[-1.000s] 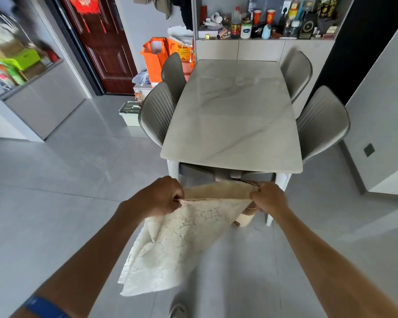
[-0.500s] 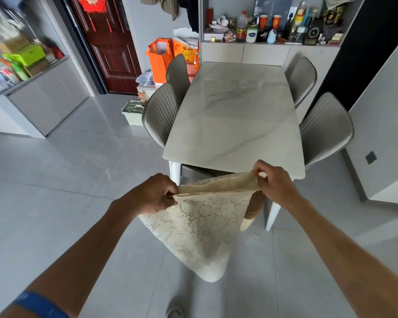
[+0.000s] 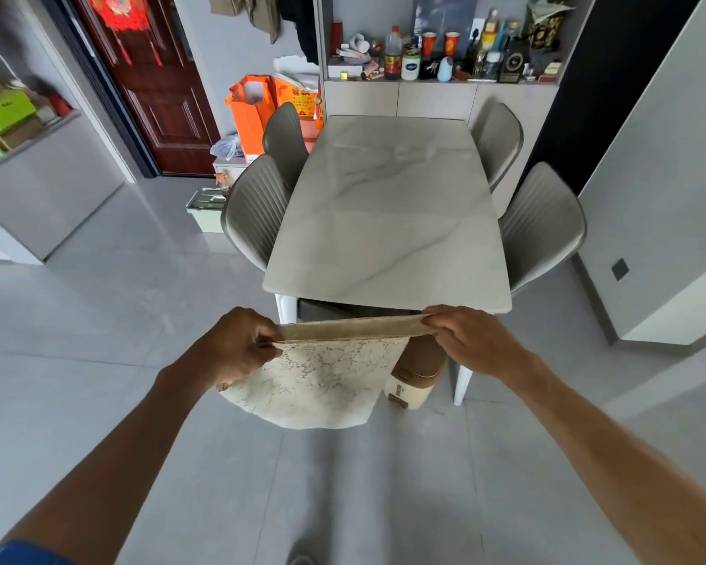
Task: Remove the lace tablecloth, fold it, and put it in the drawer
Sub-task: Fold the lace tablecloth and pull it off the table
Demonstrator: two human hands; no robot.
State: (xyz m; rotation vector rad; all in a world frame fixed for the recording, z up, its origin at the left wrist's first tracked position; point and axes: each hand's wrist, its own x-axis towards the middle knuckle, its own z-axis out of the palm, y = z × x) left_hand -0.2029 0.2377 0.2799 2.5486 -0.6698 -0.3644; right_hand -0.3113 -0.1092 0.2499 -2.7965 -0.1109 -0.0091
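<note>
The cream lace tablecloth [image 3: 323, 381] hangs folded in front of me, just short of the near end of the marble table [image 3: 388, 222]. My left hand [image 3: 237, 348] pinches its top left corner. My right hand [image 3: 465, 340] pinches the top right corner. The top edge is stretched level between them, and the rest droops in a short rounded flap. The table top is bare. No drawer is recognisable in view.
Grey chairs [image 3: 257, 214] stand on both sides of the table, two at the left and two at the right [image 3: 543, 226]. A cream and brown appliance [image 3: 414, 377] sits on the floor under the table's near end. A cluttered sideboard [image 3: 437, 63], orange bags [image 3: 253, 108] and a dark red door [image 3: 155, 83] lie beyond.
The hanging part of the tablecloth has swung up and become much shorter. Both hands have moved further apart, pulling the top edge straight and level.
</note>
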